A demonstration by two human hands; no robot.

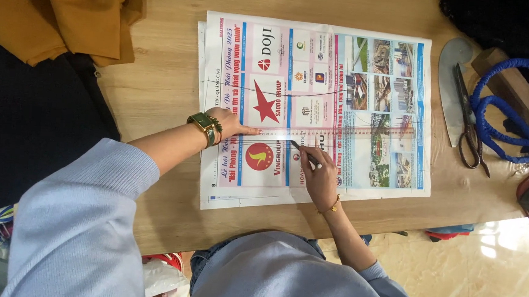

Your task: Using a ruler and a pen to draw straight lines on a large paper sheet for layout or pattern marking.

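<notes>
Now the left hand (232, 123) presses flat, fingers together, on a clear ruler (326, 136) across the newspaper sheet (316, 109) on the wooden table (158, 87); the right hand (319, 173) pinches a pencil (301, 152) at its edge. Line-marking seems underway; next, a steady stroke with the ruler unmoved.

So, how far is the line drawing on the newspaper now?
Done: curved lines already cross the newspaper. In hand: the left hand presses the clear ruler flat, and the right hand holds a pen at its edge. Left: the scissors lie untouched, nothing cut.
</notes>
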